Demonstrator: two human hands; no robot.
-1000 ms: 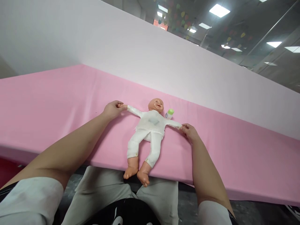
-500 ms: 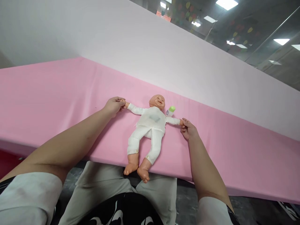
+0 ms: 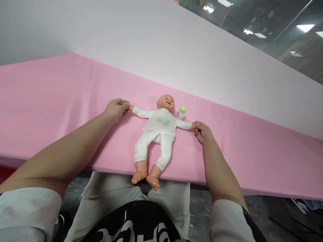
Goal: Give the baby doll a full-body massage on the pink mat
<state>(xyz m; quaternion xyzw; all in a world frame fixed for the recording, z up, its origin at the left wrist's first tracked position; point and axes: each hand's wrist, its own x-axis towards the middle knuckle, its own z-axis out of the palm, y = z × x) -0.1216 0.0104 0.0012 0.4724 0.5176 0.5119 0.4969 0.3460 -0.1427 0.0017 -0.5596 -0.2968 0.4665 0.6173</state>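
A baby doll (image 3: 163, 121) lies on its back on a pink-covered surface, its head away from me and its bare feet hanging over the near edge. White cloth-like wrapping covers its torso, arms and legs. Its arms are stretched out to both sides. On the left, my left hand (image 3: 117, 109) is closed around one of the doll's hands. My right hand (image 3: 202, 131) pinches the doll's other hand on the right. Beside the doll's shoulder lies a small clear bottle (image 3: 181, 113) with a green cap, touched by neither hand.
The pink cover (image 3: 239, 151) runs along a white wall (image 3: 121, 37), with a reflective glass panel (image 3: 252, 30) above it at the upper right. Below the near edge are my legs (image 3: 108, 191) and a dark floor (image 3: 202, 215).
Both of the doll's arms are now pulled slightly straighter and wider, with my hands still on them. The whole view has shifted a little.
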